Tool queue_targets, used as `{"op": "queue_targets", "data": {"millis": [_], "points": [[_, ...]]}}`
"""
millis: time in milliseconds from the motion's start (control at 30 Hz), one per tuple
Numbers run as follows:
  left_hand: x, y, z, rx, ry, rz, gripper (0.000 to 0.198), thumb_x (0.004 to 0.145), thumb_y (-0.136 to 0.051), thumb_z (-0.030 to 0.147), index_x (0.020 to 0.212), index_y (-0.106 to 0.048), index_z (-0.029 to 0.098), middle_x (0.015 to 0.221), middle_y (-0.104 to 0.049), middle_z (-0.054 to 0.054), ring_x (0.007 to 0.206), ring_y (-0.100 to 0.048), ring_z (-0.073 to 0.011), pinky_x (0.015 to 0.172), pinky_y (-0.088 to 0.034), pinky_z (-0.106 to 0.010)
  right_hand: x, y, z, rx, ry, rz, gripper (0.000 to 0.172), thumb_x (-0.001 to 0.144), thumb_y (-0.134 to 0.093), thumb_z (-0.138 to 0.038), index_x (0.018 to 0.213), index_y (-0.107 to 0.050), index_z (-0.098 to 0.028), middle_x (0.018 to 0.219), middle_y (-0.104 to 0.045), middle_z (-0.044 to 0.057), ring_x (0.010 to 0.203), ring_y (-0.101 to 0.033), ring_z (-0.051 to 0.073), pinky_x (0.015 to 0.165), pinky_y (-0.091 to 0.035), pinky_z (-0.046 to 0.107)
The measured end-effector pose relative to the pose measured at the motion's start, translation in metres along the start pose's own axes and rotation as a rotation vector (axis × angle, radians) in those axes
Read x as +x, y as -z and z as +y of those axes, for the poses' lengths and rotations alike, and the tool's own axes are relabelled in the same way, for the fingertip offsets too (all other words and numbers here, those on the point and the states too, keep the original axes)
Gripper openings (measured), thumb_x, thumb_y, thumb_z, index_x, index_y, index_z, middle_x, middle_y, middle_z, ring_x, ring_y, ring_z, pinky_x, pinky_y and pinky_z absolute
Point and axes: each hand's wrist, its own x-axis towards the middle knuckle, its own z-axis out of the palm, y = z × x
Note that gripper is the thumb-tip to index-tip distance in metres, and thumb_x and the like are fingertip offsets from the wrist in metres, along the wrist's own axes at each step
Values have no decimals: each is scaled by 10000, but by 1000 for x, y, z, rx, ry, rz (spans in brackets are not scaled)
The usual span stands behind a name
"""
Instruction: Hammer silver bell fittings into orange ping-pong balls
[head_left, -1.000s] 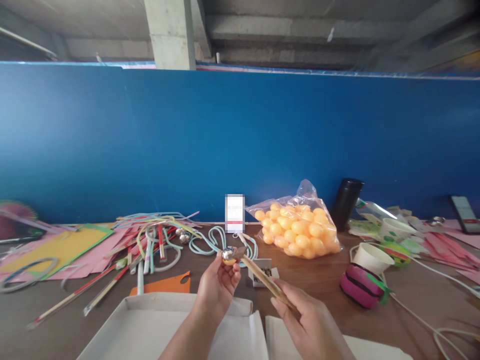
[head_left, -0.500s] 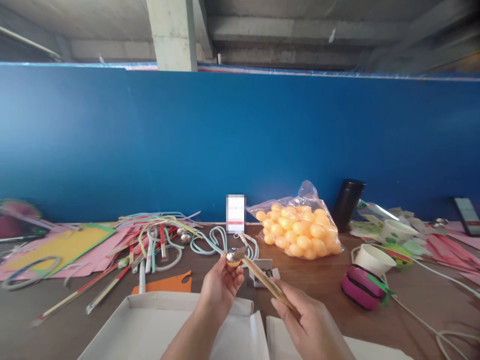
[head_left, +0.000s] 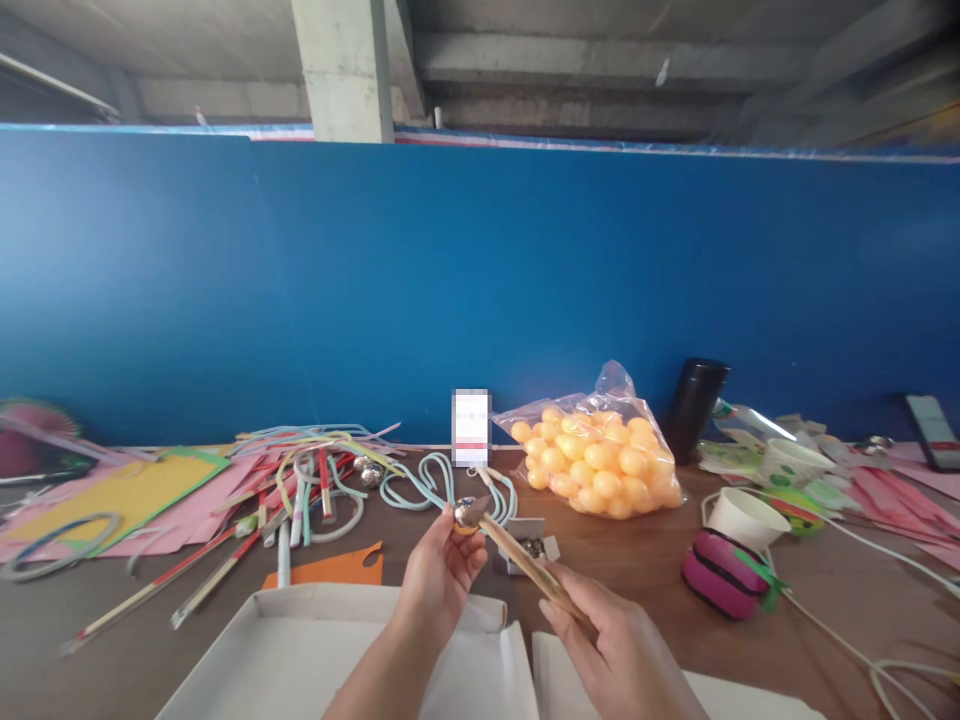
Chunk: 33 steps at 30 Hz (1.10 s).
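Near the centre, my left hand [head_left: 442, 570] pinches a small shiny silver ball [head_left: 465, 512] with an orange-gold underside. My right hand [head_left: 600, 630] is wrapped round the wooden handle of a brush-like tool [head_left: 536, 572], whose dark tip lies against the ball's right side. Behind the tool stands a small open box [head_left: 553, 547] with small dark pieces in it. Beneath my left forearm is a white cardboard tray [head_left: 300, 650].
A clear bag of orange balls [head_left: 592, 460] lies behind my right hand, beside a black cylinder [head_left: 696, 410]. Left are tangled cords and sticks [head_left: 322, 470] and coloured paper [head_left: 127, 490]. A white cup [head_left: 746, 518] and magenta pouch [head_left: 724, 575] stand right.
The tool and my right hand have shifted very slightly left. Both hands keep their holds, and the ball stays in my left fingers.
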Motion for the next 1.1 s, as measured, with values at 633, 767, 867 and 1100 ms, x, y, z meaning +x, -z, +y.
{"op": "queue_targets", "data": {"millis": [633, 767, 867, 1100], "points": [[0, -1, 0, 25, -36, 40, 235, 874, -536, 240, 1048, -627, 111, 789, -699, -94, 512, -608, -97, 474, -511, -207, 1, 0, 0, -5, 26, 26, 345, 883, -492, -320, 1186, -624, -223, 1107, -720, 71, 997, -681, 218, 848, -543, 269], [-1, -1, 0, 24, -48, 38, 236, 864, -547, 226, 1051, -629, 107, 774, -693, -91, 529, -619, -107, 479, -511, -210, 0, 0, 0, 6, 32, 30, 343, 886, -491, -319, 1189, -621, -224, 1109, -720, 74, 1001, -680, 220, 844, -547, 269], [-2, -2, 0, 36, -57, 37, 230, 867, -540, 209, 1051, -628, 104, 795, -692, -97, 542, -622, -106, 494, -516, -211, 0, -1, 1, -5, 43, 16, 342, 887, -493, -317, 1192, -618, -226, 1109, -720, 66, 990, -684, 215, 830, -553, 266], [0, 1, -2, 43, -111, 57, 174, 860, -554, 208, 986, -620, 109, 731, -654, -58, 568, -619, -110, 510, -516, -215, -1, -2, 6, -18, 83, 118, 352, 888, -501, -315, 1203, -610, -198, 1136, -710, 77, 1018, -677, 208, 853, -541, 234]]}}
